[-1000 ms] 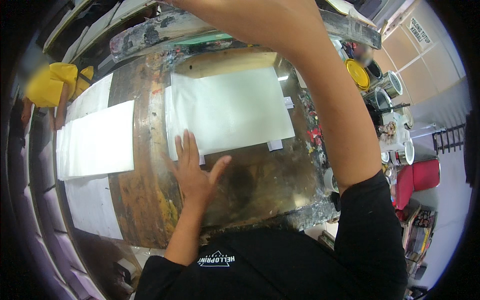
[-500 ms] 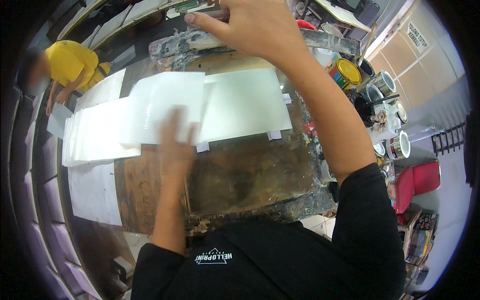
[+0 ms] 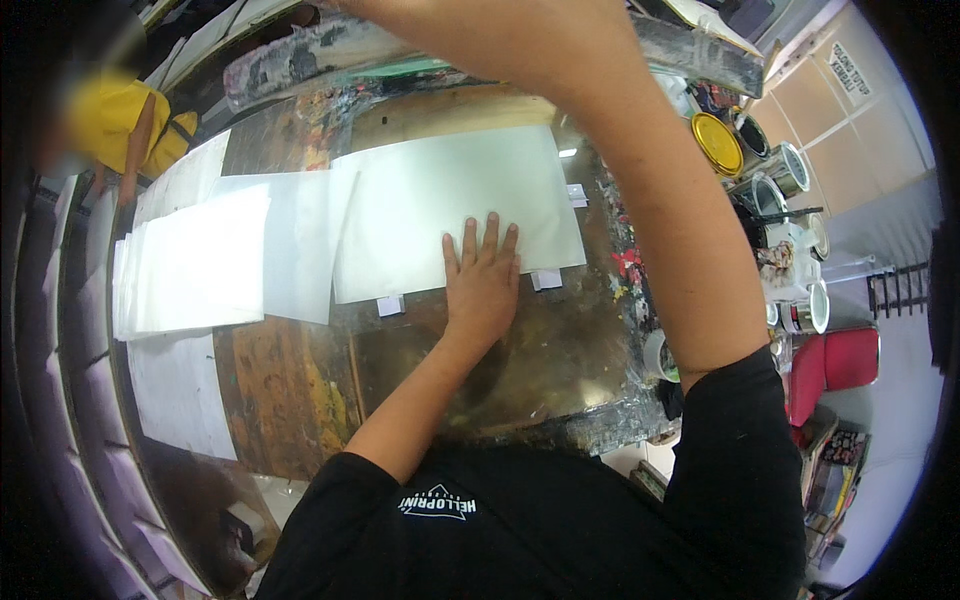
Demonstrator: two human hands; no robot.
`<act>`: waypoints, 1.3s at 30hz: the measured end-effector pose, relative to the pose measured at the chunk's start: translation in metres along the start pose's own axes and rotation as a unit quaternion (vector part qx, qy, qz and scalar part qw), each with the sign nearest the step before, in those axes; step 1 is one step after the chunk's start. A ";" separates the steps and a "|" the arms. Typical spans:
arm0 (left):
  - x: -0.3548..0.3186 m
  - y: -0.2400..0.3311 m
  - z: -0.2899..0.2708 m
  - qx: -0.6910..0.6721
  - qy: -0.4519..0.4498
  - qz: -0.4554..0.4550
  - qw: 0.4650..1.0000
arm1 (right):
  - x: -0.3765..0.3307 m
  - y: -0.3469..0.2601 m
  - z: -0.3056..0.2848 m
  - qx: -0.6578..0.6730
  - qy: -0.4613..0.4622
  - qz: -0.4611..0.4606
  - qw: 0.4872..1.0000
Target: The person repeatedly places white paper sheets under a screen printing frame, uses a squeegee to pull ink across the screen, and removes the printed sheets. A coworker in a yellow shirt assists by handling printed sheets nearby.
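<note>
the left hand [image 3: 482,285] is spread wide, with its back up and its fingers a bit apart. it holds nothing. its fingers lie flat on the low edge of a big, thin white sheet [image 3: 400,230], right of the middle. the sheet lies on the shiny brown part of a table [image 3: 290,380] that is messy with old paint. little white paper tabs [image 3: 391,305] peek out along the sheet's near edge, and one more peeks out at its right side.

the right hand [image 3: 470,30] is up high past the paint-smeared bar [image 3: 300,62], and most of it is cut off by the top edge. i cannot tell if it grips anything.

to the left is a stack of white paper [image 3: 195,260]. a thin see-through sheet [image 3: 298,240] sticks out from the stack, close to the big sheet's left edge. far left is a person in a yellow shirt [image 3: 110,120]. on the right are paint cans, one with a yellow lid [image 3: 717,144], and a red chair [image 3: 850,355].
</note>
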State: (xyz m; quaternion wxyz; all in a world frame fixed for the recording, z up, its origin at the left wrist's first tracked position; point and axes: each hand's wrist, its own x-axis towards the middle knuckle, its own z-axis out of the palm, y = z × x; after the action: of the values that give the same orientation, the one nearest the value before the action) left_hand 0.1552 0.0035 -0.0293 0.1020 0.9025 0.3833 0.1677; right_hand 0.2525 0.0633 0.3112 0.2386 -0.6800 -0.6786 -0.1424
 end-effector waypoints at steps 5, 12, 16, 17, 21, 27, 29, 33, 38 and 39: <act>0.010 -0.005 -0.007 -0.043 -0.071 -0.054 0.995 | 0.001 0.007 0.003 0.013 0.028 -0.069 0.997; 0.005 -0.009 -0.005 0.033 0.000 0.034 0.999 | -0.001 0.000 0.001 -0.010 0.022 -0.047 0.999; 0.009 -0.004 -0.004 0.006 0.005 0.054 0.998 | 0.008 0.022 0.004 0.002 0.054 -0.076 0.996; 0.005 -0.008 -0.004 0.010 0.008 0.038 0.999 | 0.009 0.018 0.024 -0.002 0.118 -0.109 0.987; 0.001 -0.005 -0.005 -0.008 -0.001 0.027 1.000 | 0.002 0.010 0.018 0.016 0.054 -0.046 0.997; 0.002 -0.008 -0.012 -0.070 0.097 0.023 0.993 | -0.003 0.009 0.019 0.019 0.055 -0.053 0.997; 0.008 -0.015 -0.056 -0.155 0.168 -0.034 0.973 | -0.009 0.008 0.024 0.013 0.061 -0.065 0.996; -0.002 -0.055 -0.160 -0.607 0.206 -0.104 0.760 | -0.065 0.017 0.056 0.005 -0.004 -0.073 0.997; -0.067 -0.077 -0.123 -0.393 0.131 -0.194 0.889 | -0.154 0.023 0.103 -0.005 -0.250 -0.081 0.965; -0.077 -0.079 -0.117 -0.254 0.098 -0.194 0.942 | -0.174 0.020 0.113 0.004 -0.232 -0.075 0.970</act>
State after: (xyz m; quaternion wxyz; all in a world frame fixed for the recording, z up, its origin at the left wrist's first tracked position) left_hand 0.0085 0.0088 0.0372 0.3203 0.7341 0.5033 0.3245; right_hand 0.2510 -0.0268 0.1230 0.0656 -0.6405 -0.7652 0.0048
